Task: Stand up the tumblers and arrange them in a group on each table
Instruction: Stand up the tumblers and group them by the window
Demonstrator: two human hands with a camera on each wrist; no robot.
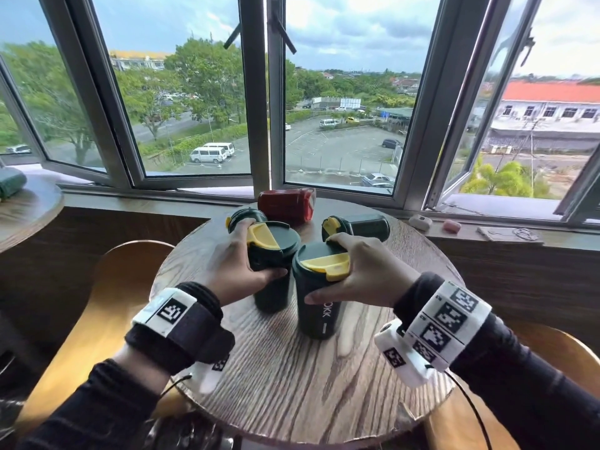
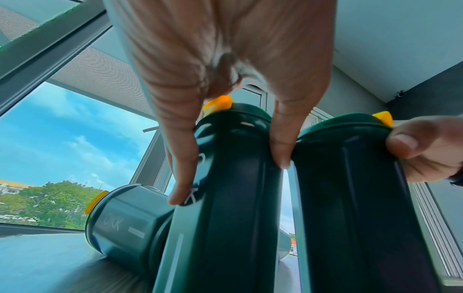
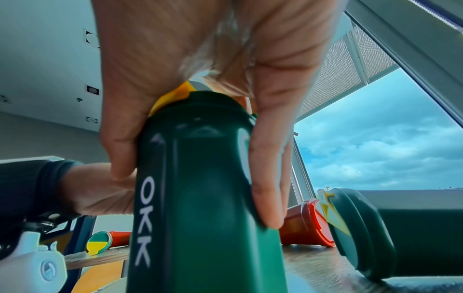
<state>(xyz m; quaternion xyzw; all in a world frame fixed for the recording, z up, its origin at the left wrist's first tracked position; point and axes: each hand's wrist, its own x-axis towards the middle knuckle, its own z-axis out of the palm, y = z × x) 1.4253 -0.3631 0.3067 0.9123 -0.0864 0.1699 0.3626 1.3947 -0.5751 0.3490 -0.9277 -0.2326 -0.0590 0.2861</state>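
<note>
Two dark green tumblers with yellow lid flaps stand upright side by side on the round wooden table point(image 1: 292, 384). My left hand point(image 1: 259, 251) grips the left tumbler point(image 1: 269, 297) round its lid from above, with the fingers point(image 2: 183, 158) down its side. My right hand point(image 1: 334, 271) grips the right tumbler point(image 1: 319, 319), marked OKK point(image 3: 200, 198), the same way. Only a narrow gap separates the two. Behind them three tumblers lie on their sides: a green one point(image 1: 245, 217) back left, a red one point(image 1: 287, 204) at the back, and a green one point(image 1: 360, 227) back right.
Wooden chairs point(image 1: 97, 303) point(image 1: 558, 349) flank the table. A second round table point(image 1: 29, 209) at the left carries a lying green tumbler point(image 1: 11, 185). The sill holds small cases point(image 1: 420, 222) point(image 1: 452, 225) under open windows.
</note>
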